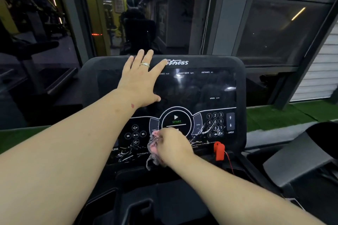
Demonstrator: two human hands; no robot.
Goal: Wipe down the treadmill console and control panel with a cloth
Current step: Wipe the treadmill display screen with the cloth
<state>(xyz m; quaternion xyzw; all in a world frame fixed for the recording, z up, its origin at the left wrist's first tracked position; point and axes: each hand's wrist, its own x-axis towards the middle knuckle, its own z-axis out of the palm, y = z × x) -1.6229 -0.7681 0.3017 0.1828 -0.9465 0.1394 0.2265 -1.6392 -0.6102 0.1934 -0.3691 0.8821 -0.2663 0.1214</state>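
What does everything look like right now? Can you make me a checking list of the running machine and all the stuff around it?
Surface: treadmill console, dark glossy screen with smears; peeling marks near the number keypad.
Job's things: checked cloth bunched on the lower control panel, below the START button.
Clutter: nothing seen.
Grips: left hand flat on the console top, ring on one finger; right hand grips the cloth.
Cables: thin red cord from the red safety key.
Surroundings: dark windows, green turf.
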